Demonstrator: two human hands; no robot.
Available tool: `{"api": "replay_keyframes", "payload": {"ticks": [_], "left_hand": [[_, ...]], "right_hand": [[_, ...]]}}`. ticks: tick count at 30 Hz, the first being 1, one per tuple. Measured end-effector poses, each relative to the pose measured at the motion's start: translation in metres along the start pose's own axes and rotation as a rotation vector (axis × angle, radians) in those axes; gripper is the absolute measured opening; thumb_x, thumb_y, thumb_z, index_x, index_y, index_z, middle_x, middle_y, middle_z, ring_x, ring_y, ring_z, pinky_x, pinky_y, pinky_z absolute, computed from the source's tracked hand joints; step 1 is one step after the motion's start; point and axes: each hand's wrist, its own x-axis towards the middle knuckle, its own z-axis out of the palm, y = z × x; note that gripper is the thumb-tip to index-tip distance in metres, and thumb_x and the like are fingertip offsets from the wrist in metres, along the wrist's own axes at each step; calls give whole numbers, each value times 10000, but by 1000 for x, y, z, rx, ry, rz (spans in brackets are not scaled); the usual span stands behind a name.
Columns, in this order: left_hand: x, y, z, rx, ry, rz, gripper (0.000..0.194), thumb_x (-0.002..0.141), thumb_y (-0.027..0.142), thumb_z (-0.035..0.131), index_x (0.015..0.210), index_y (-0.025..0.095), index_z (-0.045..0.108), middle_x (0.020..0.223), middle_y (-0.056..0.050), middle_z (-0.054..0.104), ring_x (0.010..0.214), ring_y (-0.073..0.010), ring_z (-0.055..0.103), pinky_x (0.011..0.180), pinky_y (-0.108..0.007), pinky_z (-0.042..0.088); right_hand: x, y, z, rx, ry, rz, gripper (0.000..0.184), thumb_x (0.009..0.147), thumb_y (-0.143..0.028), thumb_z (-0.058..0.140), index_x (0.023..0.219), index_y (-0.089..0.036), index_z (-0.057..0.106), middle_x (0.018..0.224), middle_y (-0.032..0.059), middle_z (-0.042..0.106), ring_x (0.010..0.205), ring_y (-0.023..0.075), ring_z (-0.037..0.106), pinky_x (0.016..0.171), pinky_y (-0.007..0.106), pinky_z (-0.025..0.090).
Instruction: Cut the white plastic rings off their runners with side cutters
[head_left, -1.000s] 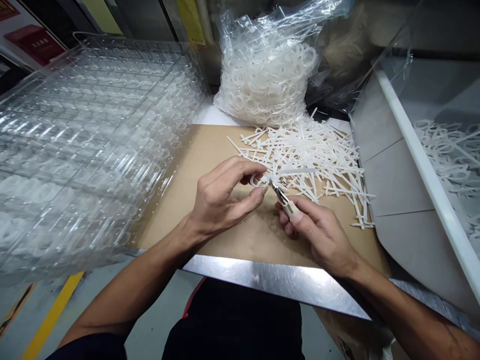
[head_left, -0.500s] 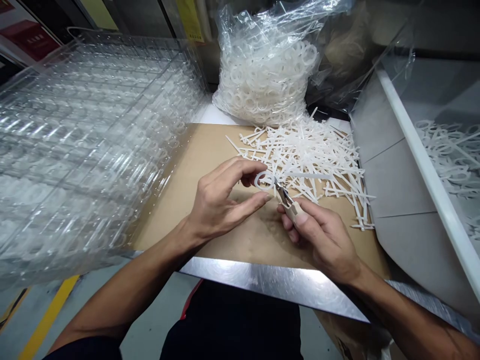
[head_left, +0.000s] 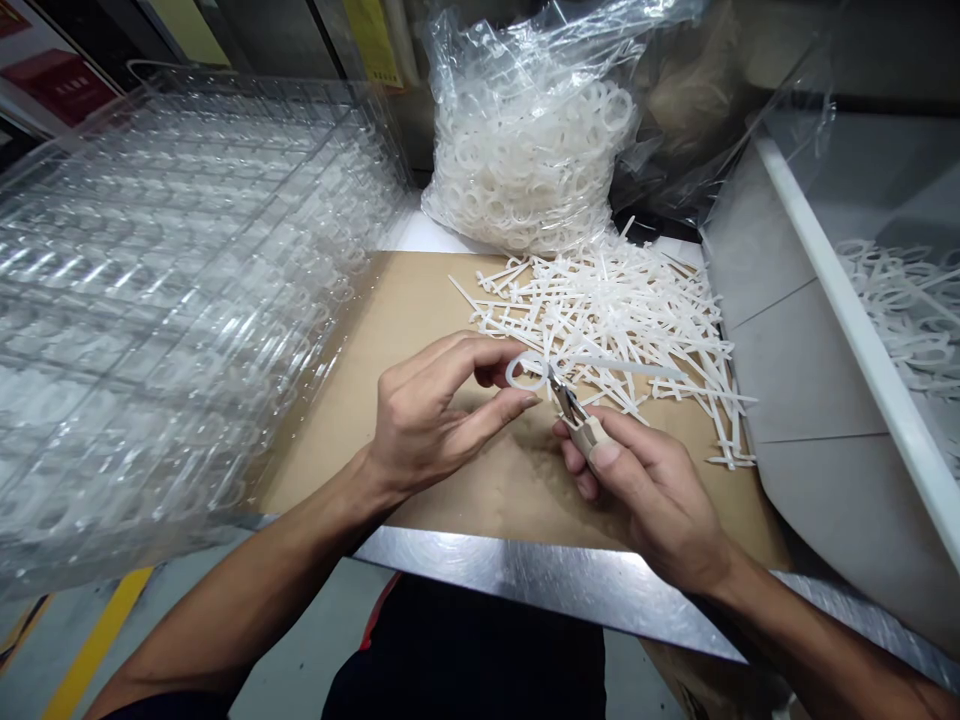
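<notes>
A white plastic ring (head_left: 512,380) with a long straight strip (head_left: 626,366) stretching to its right is held up over the cardboard. The fingertips of my left hand (head_left: 442,400) are closed at the ring's left side, while the thumb lies just below it. My right hand (head_left: 649,480) grips a pair of small nippers (head_left: 589,425) with pale handles. Their metal jaws (head_left: 559,385) meet the place where ring and strip join. Behind them spreads a heap of cut white plastic strips (head_left: 600,300).
Stacked clear plastic trays (head_left: 172,280) with white rings fill the left side. A clear bag of rings (head_left: 525,160) stands at the back. On the right is a grey bin (head_left: 810,370) holding more white parts (head_left: 900,300). A metal table edge (head_left: 510,555) runs along the front.
My left hand has shifted slightly left and down. The nippers stay at the joint of ring and strip, and the strip's right end has dipped a little. The view has moved slightly.
</notes>
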Motion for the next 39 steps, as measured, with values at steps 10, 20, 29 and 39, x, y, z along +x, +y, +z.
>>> {"api": "replay_keyframes", "payload": {"ticks": [10, 20, 29, 39], "left_hand": [[0, 0, -1, 33, -12, 25, 234, 902, 229, 796, 1113, 165, 719, 831, -30, 733, 728, -129, 683, 690, -249, 563], [-1, -1, -1, 38, -19, 30, 229, 911, 241, 786, 1118, 171, 719, 831, -25, 736, 722, -124, 685, 692, -239, 562], [-1, 0, 0, 21, -27, -1, 216, 924, 288, 776, 1103, 177, 728, 817, -24, 745, 713, -128, 692, 673, -244, 563], [0, 0, 0, 6, -5, -35, 226, 894, 328, 813, 1030, 165, 737, 800, -28, 750, 683, -125, 680, 654, -249, 550]], "right_hand": [[0, -1, 0, -17, 4, 4, 375, 1070, -558, 492, 985, -225, 642, 881, 22, 602, 701, 165, 517, 629, 326, 442], [0, 1, 0, -1, 6, 20, 365, 1068, -555, 499, 1018, -227, 651, 898, 27, 599, 725, 172, 514, 633, 320, 450], [-2, -6, 3, -117, -3, -19, 379, 1110, -507, 421, 1049, -218, 657, 850, 29, 602, 691, 170, 531, 603, 308, 436], [1, -3, 5, -31, 54, 42, 409, 1105, -526, 445, 887, -207, 579, 783, 2, 556, 621, 126, 459, 544, 278, 380]]}}
